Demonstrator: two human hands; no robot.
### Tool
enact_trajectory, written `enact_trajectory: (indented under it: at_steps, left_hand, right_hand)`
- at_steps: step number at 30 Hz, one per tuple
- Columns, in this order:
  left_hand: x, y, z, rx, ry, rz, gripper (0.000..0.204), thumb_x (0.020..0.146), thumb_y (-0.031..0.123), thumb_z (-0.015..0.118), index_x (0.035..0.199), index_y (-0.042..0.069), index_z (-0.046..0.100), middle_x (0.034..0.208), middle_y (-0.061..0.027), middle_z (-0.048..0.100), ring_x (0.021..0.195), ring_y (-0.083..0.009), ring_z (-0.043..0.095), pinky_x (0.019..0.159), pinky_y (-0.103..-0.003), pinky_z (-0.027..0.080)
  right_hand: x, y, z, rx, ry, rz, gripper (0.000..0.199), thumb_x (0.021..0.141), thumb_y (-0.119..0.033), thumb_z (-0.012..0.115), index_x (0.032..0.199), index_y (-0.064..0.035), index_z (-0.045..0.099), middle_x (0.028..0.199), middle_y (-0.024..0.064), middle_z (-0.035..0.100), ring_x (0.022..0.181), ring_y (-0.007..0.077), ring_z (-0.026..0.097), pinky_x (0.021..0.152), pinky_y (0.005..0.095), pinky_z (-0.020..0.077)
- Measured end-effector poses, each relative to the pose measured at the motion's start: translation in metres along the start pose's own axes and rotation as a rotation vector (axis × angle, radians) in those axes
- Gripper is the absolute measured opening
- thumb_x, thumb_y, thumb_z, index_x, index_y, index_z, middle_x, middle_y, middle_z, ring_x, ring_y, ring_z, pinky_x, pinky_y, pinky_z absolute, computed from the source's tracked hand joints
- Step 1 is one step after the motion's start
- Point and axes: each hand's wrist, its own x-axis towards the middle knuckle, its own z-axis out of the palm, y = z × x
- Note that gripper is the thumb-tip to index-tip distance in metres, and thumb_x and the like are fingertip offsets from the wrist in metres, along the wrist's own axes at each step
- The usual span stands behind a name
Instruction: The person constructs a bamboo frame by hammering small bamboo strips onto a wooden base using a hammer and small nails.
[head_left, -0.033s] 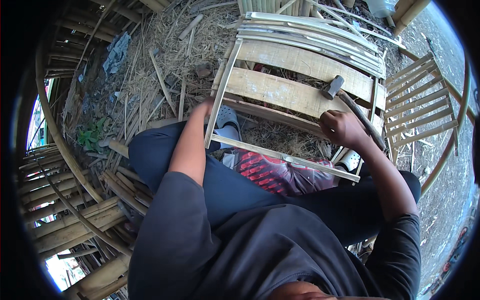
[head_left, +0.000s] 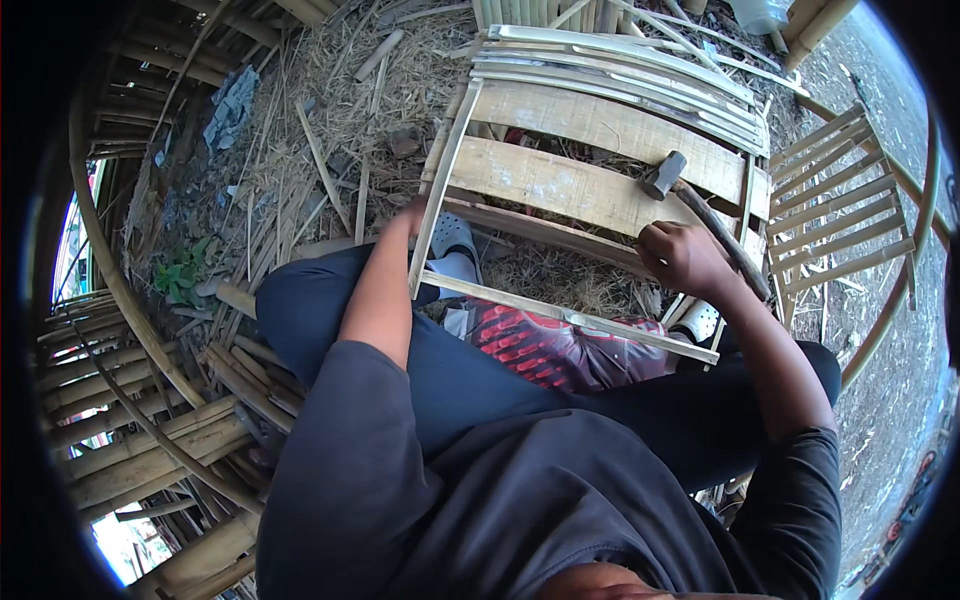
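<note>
A light bamboo frame (head_left: 570,316) with several slats at its far end lies across a low bench of wooden planks (head_left: 560,178), its near end over my lap. My left hand (head_left: 410,214) is at the frame's left side strip; its fingers are hidden. My right hand (head_left: 684,258) is closed at the near edge of the planks, fingers curled in; what it holds, if anything, is hidden. Just beyond it a hammer (head_left: 664,175) rests on the planks, its dark wooden handle running back past my right wrist.
A slatted bamboo panel (head_left: 840,200) stands at the right by the pavement. Bamboo shavings and loose strips (head_left: 322,165) litter the ground at the left. Split bamboo pieces (head_left: 250,385) lie by my left knee. A red-and-grey patterned cloth (head_left: 540,345) lies beneath the frame's near end.
</note>
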Motion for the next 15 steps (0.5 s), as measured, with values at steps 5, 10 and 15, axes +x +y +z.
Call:
enact_trajectory:
  at_steps: [5,10,15]
  left_hand:
    - [0.020,-0.027,0.047,-0.120,0.008,0.040,0.037,0.093,0.026,0.059,0.113,-0.003,0.069,0.105,-0.0182,0.071,0.091,-0.0300,0.067,0.080,-0.042,0.053]
    - [0.041,-0.048,0.071,-0.254,-0.047,0.111,0.034,0.092,0.026,0.063,0.108,-0.003,0.071,0.095,-0.0157,0.072,0.081,-0.0267,0.067,0.071,-0.041,0.053]
    - [0.050,-0.087,0.073,-0.435,-0.031,0.305,0.030,0.092,0.028,0.066,0.099,0.000,0.072,0.079,-0.0101,0.069,0.066,-0.0218,0.063,0.059,-0.038,0.050]
  right_hand:
    - [0.000,-0.008,-0.003,0.015,-0.012,0.000,0.013,0.087,-0.013,0.067,0.085,-0.0045,0.057,0.074,0.0124,0.060,0.067,0.0362,0.064,0.059,0.0474,0.0513]
    - [0.000,-0.017,-0.012,0.023,-0.067,0.020,0.015,0.090,-0.015,0.070,0.089,-0.0037,0.061,0.079,0.0122,0.062,0.071,0.0344,0.066,0.062,0.0457,0.0524]
    - [0.003,-0.013,-0.008,0.031,-0.092,0.021,0.017,0.091,-0.019,0.070,0.095,-0.0040,0.063,0.081,0.0119,0.063,0.071,0.0338,0.066,0.062,0.0456,0.0524]
